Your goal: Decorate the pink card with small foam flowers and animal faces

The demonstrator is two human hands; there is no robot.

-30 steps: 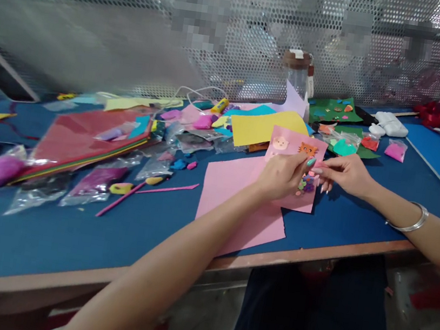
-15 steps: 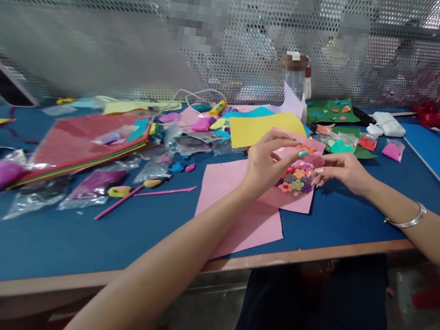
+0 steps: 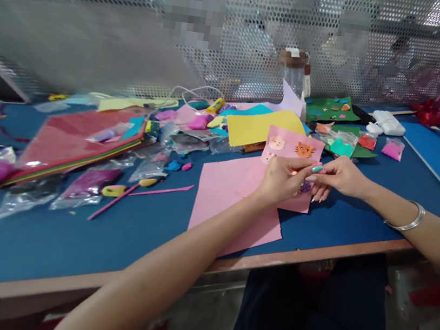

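Our right hand [image 3: 343,177] pinches a pink piece [image 3: 319,164], mostly hidden behind fingers, over the right edge of the decorated pink card [image 3: 289,150]. Half a second ago our left hand [image 3: 283,178] stood apart with thumb and finger spread; now its fingertips meet the right's, though we cannot tell whether they grip the piece too. The orange cat face [image 3: 304,150] and pig face [image 3: 277,142] show again (the flowers are now mostly covered), while the plain pink sheet [image 3: 219,195] still lies partly under our left forearm.
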